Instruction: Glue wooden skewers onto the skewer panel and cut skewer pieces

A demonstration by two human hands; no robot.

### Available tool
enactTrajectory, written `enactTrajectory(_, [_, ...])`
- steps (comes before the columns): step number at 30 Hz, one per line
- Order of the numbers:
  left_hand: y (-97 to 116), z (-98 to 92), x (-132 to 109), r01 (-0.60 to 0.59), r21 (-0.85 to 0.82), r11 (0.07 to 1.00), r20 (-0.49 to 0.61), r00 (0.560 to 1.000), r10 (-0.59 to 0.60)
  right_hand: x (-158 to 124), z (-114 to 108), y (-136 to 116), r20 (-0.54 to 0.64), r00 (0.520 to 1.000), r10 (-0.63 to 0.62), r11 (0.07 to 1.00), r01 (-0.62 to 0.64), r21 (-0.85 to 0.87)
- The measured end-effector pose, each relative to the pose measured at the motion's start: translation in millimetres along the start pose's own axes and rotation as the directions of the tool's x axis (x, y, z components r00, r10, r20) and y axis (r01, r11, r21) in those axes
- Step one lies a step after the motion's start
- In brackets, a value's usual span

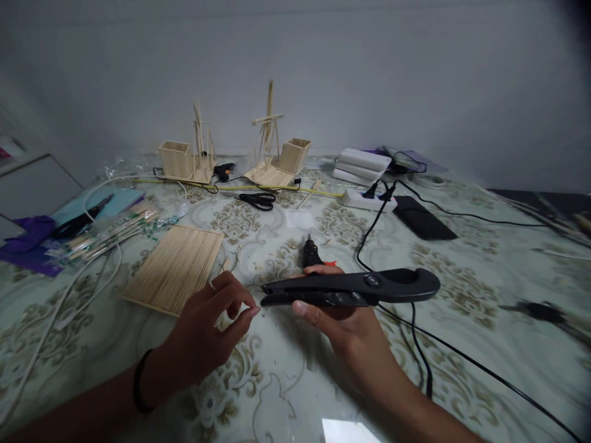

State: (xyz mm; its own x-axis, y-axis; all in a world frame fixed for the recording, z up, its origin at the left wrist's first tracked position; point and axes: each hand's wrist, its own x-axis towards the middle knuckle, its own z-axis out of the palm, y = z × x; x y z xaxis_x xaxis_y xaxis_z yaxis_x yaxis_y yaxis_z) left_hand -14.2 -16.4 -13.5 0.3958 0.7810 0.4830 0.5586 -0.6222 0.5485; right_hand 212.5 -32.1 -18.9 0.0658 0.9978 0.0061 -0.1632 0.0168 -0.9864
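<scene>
My right hand [351,326] is wrapped round a long black hinged tool [369,286], which lies level across the palm. Two dark arms meet near a round pivot, and the right end curves like a hook; its exact kind is unclear. Close to the tool's left tip, my left hand [217,314] pinches thumb and forefinger together. A thin strand shows by those fingertips, too small to name. Just behind my right hand lies a black glue gun [311,252] with an orange trigger, partly hidden. Left of my left hand is a flat panel of wooden sticks [173,267].
Two stick-built models [175,161] stand at the back near the wall. Black scissors [258,200], a white power strip [357,200] and a phone [425,218] lie farther off. Black cords cross the right side. Bagged sticks [120,231] lie at left.
</scene>
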Motion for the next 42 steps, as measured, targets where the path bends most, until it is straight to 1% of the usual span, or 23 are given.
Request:
enactTrajectory(3, [0, 0.7, -1, 0.002, -0.019, 1.0, 0.006, 1.0, -0.002, -1, 1, 1, -0.006, 1.0, 0.015, 1.0, -0.015, -0.023])
enactTrajectory(7, [-1, 1.8, -2, 0.017, -0.021, 1.0, 0.007, 1.0, -0.016, -2, 2, 3, 0.017, 0.999, 0.032, 0.999, -0.031, -0.009])
enactTrajectory(10, [-1, 2.2, -2, 0.022, -0.019, 1.0, 0.016, 1.0, -0.022, -2, 2, 1, 0.025, 1.0, 0.009, 1.0, -0.008, -0.017])
enactTrajectory(15, [1, 1.2, 0, -0.005, -0.037, 0.999, -0.002, 1.0, 0.004, -1, 2, -1, 0.028, 0.999, -0.024, 1.0, 0.024, -0.019])
enactTrajectory(21, [3, -0.7, -1, 0.014, -0.047, 0.999, 0.019, 1.0, -0.013, -1, 1, -2, 0.016, 0.999, -0.027, 0.999, 0.028, -0.023])
enactTrajectory(25, [3, 0.4, -2, 0.014, -0.068, 0.998, 0.051, 0.999, -0.011, -1, 1, -2, 0.015, 0.999, -0.035, 0.999, 0.036, -0.028])
enactTrajectory(32, [0, 2.1, -2, -0.02, -0.056, 0.998, 0.04, 0.999, 0.022, -4, 2, 9, 0.008, 0.997, -0.077, 0.997, 0.077, -0.011])
enactTrajectory(35, [0, 2.1, -1, -0.001, -0.048, 0.999, 0.043, 0.999, 0.003, -5, 2, 12, 0.023, 0.998, -0.062, 0.998, 0.062, 0.019])
enactTrajectory(38, [1, 2.0, 0, 0.02, -0.05, 0.999, 0.044, 0.999, -0.018, -6, 2, 9, 0.031, 0.998, -0.057, 0.998, 0.056, 0.034])
enactTrajectory(42, [3, 1.5, 1, 0.077, -0.068, 0.995, 0.06, 0.996, -0.073, -5, 3, 4, 0.045, 0.998, -0.043, 0.999, 0.043, 0.005])
